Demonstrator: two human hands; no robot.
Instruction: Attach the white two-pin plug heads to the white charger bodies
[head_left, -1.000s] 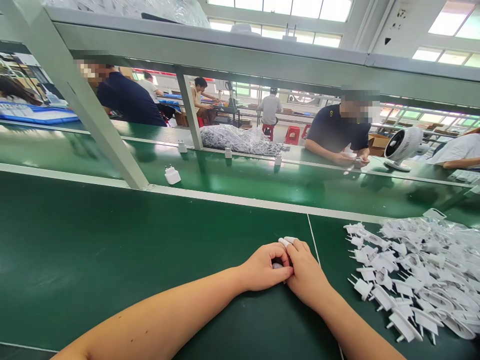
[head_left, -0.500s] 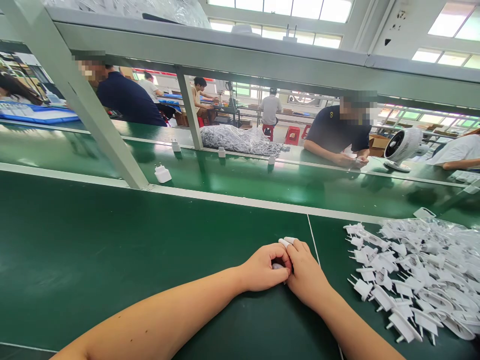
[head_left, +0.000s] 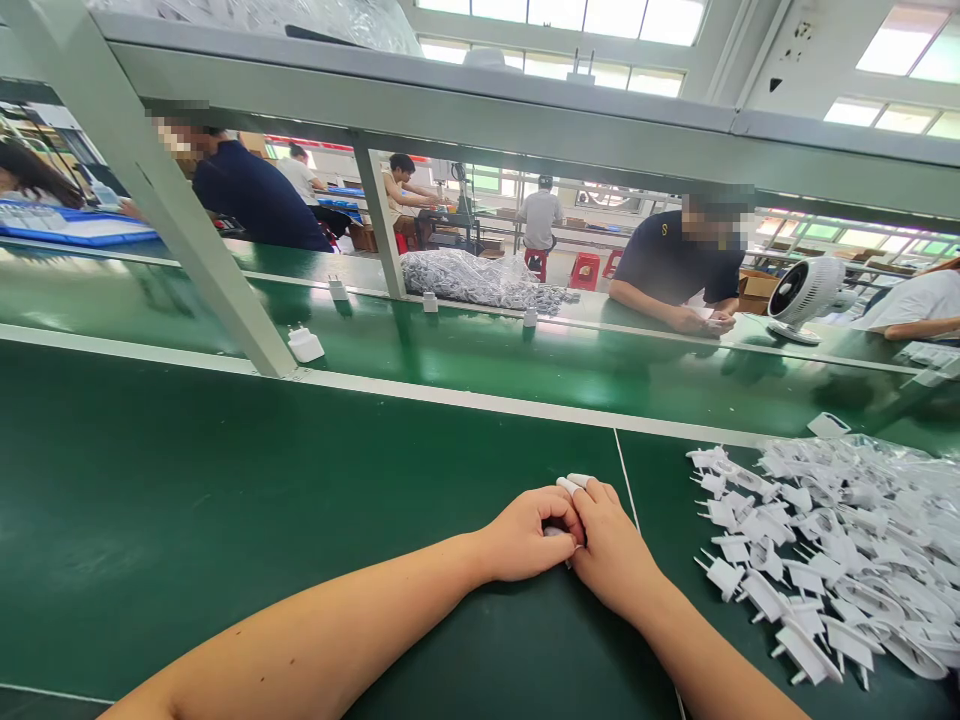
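Note:
My left hand (head_left: 536, 535) is closed, thumb and fingers curled into a ring, on the green table in front of me. Pressed against it, my right hand (head_left: 607, 540) is closed too, with its fingers bent over the left fingertips. White finger covers (head_left: 571, 485) show where the hands meet. A small pale thing (head_left: 553, 531) peeks out inside the left hand's curl; the fingers hide most of it, so its kind cannot be made out. To the right of my hands lies a heap of white plug pieces with metal pins (head_left: 810, 570).
Beyond a pale rail (head_left: 450, 397), a green conveyor belt (head_left: 465, 350) carries white plug chargers, the nearest one (head_left: 306, 345) by a slanted post (head_left: 187, 220). A bag of grey parts (head_left: 480, 280), a white fan (head_left: 806, 295) and a seated co-worker (head_left: 667, 265) are across it. A shelf beam (head_left: 480, 100) crosses overhead.
The chargers on the belt have shifted a little to the left, as has a white piece behind the heap. My hands stay in nearly the same place and pose.

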